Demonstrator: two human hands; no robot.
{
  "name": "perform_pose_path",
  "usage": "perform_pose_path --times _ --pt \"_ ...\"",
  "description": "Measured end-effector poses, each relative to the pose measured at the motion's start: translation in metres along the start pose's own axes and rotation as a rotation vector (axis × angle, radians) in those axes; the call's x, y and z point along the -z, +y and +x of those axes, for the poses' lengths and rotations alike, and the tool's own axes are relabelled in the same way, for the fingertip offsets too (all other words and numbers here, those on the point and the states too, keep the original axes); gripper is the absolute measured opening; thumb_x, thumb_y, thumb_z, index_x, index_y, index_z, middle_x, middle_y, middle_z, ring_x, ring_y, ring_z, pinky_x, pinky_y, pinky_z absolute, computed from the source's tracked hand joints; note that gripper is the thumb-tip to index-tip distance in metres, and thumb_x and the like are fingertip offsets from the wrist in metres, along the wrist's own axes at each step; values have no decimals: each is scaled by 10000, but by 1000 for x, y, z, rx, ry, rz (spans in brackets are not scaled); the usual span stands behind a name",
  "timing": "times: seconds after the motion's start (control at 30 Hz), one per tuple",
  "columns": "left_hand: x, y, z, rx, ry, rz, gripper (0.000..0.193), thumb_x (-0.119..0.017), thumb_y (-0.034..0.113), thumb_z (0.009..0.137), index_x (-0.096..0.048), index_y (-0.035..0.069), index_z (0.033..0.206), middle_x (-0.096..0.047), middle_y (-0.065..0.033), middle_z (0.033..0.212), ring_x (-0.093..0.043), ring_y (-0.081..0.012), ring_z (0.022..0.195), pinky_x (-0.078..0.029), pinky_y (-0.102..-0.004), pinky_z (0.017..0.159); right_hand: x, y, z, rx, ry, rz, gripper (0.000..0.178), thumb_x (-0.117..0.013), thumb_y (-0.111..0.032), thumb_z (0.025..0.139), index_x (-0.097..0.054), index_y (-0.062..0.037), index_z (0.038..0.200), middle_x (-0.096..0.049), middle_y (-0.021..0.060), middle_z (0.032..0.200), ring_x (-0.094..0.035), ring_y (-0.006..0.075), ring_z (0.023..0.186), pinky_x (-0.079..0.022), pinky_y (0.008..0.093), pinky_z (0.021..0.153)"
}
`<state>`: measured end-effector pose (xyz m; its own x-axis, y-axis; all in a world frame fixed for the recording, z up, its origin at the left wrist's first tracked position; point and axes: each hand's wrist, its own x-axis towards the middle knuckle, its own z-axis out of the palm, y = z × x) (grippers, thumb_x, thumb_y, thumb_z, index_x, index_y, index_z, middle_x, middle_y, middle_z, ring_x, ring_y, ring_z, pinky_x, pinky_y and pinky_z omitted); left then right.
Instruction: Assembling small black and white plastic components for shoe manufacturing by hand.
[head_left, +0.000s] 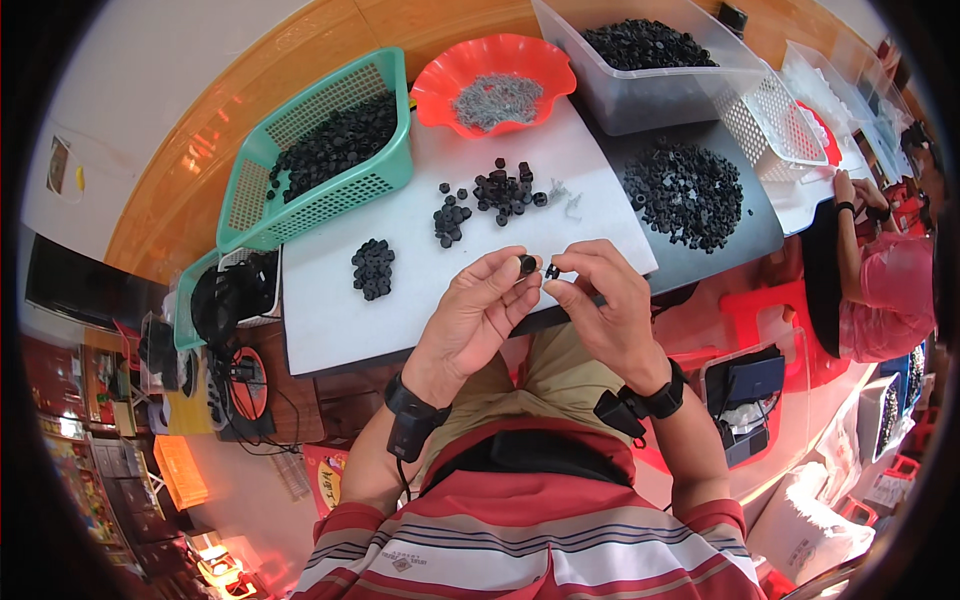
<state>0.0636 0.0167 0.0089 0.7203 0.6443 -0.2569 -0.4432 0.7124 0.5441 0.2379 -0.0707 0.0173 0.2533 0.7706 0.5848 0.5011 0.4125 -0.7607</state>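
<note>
Fingers (586,261) of both hands are drawn into narrow pinches above the near edge of a white work surface (325,325). A round black part (527,265) is held by the left hand (478,318) between thumb and fingertips, while a smaller dark piece (552,271) is gripped at the tips by the right hand (618,315). Just beside each other, the two pieces seem to be parted by a slim gap, though contact cannot be ruled out. Fingertip grips appear to be called for by the pieces' small size, and the pair is presumably held in front of the lap so that both can be watched closely.

Beyond the hands, black parts are gathered in a left cluster (373,270), a middle cluster (451,220) and a far cluster (507,190), seemingly to be within easy reach. Beside the last, a few pale bits (568,198) are strewn.

Bulk stock is ranged along the far side, likely to spare working room. A green basket (330,213) with perforated walls is partly filled with black pieces; fine silvery pieces, too thin to be identified, are held in a red bowl (435,85) with a wavy rim. A clear tub (645,103) is loaded with more black pieces, and before it a black heap (690,195) is spread, uncontained, on a dark board (755,222).
</note>
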Motion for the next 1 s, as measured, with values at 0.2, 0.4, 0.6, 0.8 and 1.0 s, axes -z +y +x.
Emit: perform_pose_path --times 0.2,0.4,0.6,0.8,1.0 --pt "-3 -3 -1 8 -1 -69 231 -662 119 996 -647 27 1207 -704 -111 1130 -703 -188 1026 -620 -307 903 -1 -3 3 0 -16 -7 252 -795 -58 852 -688 -29 1078 -668 101 1010 -617 168 630 -510 286 570" --pt "-4 -5 0 15 -10 -57 222 -652 135 1005 -640 32 1201 -696 -75 1088 -699 -164 1011 -618 -294 893 -1 -2 4 5 -19 -31 247 -797 -62 851 -687 -30 1070 -668 102 1000 -627 178 637 -514 292 568" --pt "-9 -5 -1 5 3 -67 231 -641 158 1015 -633 41 1213 -696 -57 1100 -689 -143 1025 -608 -276 892 0 -2 4 -2 -16 -24 240 -792 -59 854 -687 -27 1068 -668 102 1002 -626 181 632 -513 293 564" --pt "-8 -5 -1 11 -9 -53 234 -659 173 1007 -640 50 1205 -700 -48 1091 -686 -129 996 -604 -270 889 -1 -5 5 -18 -31 -37 231 -778 -44 856 -689 -24 1068 -664 103 1001 -633 192 633 -516 305 562" --pt "-8 -7 -1 14 15 -17 233 -665 172 1003 -644 44 1196 -701 -44 1074 -691 -133 978 -601 -268 876 0 -4 5 -28 -48 -54 221 -774 -47 850 -692 -24 1054 -662 100 995 -641 216 638 -518 319 562"
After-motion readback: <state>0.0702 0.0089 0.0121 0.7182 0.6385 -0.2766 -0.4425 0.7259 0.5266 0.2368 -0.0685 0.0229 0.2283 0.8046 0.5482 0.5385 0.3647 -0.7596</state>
